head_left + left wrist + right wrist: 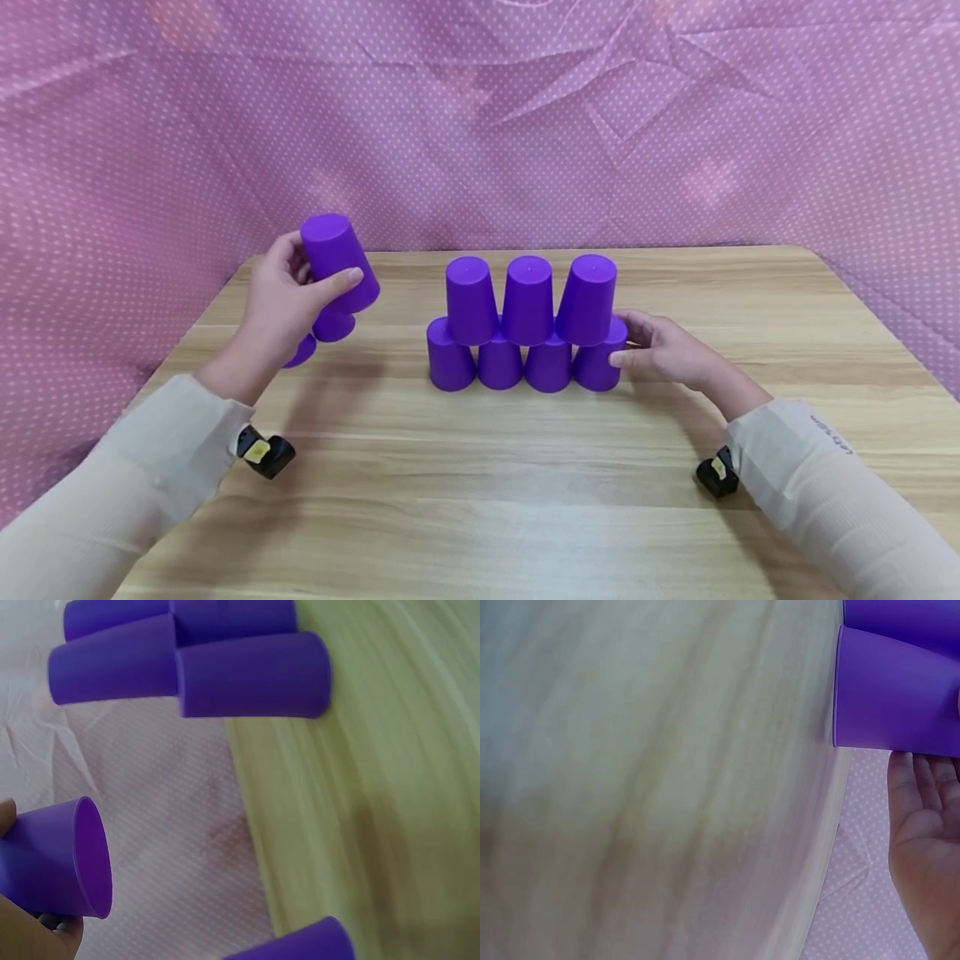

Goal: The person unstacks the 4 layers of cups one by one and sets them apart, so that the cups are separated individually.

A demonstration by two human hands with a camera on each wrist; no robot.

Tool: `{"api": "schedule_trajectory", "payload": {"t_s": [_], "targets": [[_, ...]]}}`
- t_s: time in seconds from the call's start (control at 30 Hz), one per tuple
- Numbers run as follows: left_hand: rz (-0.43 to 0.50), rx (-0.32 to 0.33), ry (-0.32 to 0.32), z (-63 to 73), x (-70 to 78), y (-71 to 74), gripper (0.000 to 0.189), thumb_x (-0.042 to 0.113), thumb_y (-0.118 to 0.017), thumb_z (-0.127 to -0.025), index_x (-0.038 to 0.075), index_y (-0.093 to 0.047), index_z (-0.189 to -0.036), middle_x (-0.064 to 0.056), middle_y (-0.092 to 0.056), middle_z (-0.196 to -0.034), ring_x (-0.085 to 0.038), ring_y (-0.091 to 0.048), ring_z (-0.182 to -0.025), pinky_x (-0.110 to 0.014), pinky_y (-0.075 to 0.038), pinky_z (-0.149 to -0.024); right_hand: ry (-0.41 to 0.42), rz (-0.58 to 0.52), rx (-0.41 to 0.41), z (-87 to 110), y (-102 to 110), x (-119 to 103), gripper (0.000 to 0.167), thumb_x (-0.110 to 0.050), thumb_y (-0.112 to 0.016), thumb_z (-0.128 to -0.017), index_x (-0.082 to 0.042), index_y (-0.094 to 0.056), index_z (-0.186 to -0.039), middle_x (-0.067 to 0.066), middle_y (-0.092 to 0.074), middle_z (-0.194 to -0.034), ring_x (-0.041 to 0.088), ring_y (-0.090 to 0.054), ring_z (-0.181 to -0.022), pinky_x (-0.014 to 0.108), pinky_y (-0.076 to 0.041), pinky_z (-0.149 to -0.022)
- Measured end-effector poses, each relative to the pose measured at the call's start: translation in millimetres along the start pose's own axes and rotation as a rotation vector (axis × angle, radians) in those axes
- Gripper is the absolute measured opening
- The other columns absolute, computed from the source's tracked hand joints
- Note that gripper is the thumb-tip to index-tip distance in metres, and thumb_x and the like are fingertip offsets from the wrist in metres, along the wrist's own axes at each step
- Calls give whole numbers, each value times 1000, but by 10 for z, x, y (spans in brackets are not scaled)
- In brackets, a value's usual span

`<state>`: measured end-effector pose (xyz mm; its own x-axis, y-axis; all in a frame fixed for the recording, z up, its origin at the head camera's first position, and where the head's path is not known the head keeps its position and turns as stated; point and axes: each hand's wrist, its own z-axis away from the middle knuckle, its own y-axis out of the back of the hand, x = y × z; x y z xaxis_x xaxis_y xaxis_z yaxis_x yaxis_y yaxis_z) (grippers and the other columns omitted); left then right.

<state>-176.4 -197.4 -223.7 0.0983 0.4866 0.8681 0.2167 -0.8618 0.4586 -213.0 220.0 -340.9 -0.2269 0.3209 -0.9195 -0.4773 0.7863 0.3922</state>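
Observation:
My left hand (pixel 277 292) holds a purple cup (pixel 337 258) upside down above the table, tilted, thumb on its near side and fingers round the back. In the left wrist view this cup (pixel 41 859) shows its open mouth. At the middle, several upside-down purple cups (pixel 500 362) form a bottom row, with three more (pixel 529 300) standing on them. My right hand (pixel 667 350) grips the right-end bottom cup (pixel 596 367), thumb in front and fingers behind. The right wrist view shows fingers along the side of that cup (pixel 892 694).
Below the raised left hand are two more purple cups (pixel 333 326), partly hidden by the hand and the held cup. The wooden table (pixel 480 475) has a pink dotted cloth (pixel 480 150) hanging behind and at its sides. Each wrist carries a small black camera (pixel 266 454).

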Motion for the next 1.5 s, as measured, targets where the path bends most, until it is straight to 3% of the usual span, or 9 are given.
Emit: {"api": "schedule_trajectory", "payload": {"t_s": [0.33,0.6,0.77,1.27,1.5], "targets": [[-45,1,49,-39,-313,44,72,28,-73,-80,3,-35,-136,-18,-46,-135,-28,-44,-127,-41,-36,-108,-1,-9,0,-12,-13,13,56,-2,-62,-85,11,-35,-133,29,-51,-124,0,-55,-104,17,-47,-90],[28,11,115,-50,-498,-22,75,24,-72,-81,2,-30,-139,-18,-43,-139,-28,-43,-128,-41,-37,-107,-16,-1,4,-7,-10,13,56,-2,-62,-85,10,-36,-133,28,-52,-124,2,-56,-104,17,-46,-90],[23,7,161,-41,-623,-61,77,26,-70,-83,2,-25,-141,-18,-39,-142,-28,-38,-132,-40,-34,-109,-18,3,3,-8,-11,12,56,-3,-63,-85,9,-37,-133,27,-52,-124,3,-56,-104,18,-46,-90],[40,35,220,-55,-946,-150,84,27,-70,-83,7,-18,-146,-14,-30,-148,-25,-29,-137,-39,-27,-113,-18,4,7,-5,-7,4,57,-3,-62,-86,8,-36,-134,27,-51,-126,3,-54,-107,16,-45,-91],[56,54,253,-65,-1017,-182,79,24,-69,-84,7,-22,-145,-14,-34,-146,-26,-34,-134,-39,-29,-112,-31,1,7,-8,-3,2,57,-4,-63,-85,8,-36,-135,26,-51,-127,3,-54,-107,16,-45,-91]]}}
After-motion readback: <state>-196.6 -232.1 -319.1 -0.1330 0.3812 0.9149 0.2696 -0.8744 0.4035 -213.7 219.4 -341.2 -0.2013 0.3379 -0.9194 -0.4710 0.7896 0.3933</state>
